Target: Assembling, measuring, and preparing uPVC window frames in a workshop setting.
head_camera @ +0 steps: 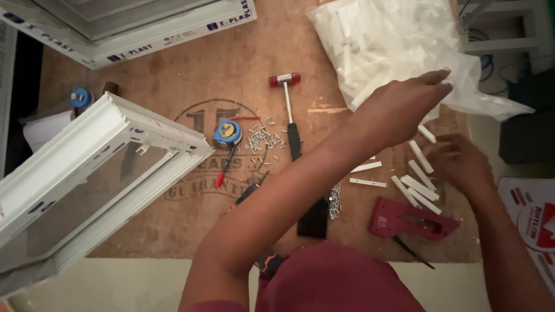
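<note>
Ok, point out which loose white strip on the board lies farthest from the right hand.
The thin white strip lying nearly flat, left of the cluster by the right hand. The others sit slanted, close to that hand's fingers.

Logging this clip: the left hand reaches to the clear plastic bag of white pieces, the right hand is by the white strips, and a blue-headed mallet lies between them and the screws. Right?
Not quite. In the head view the mallet has a red head, not blue. The rest holds: left hand at the plastic bag, right hand by the white strips, screws nearby.

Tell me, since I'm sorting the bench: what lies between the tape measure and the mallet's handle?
A scatter of small screws, seen in the head view.
</note>
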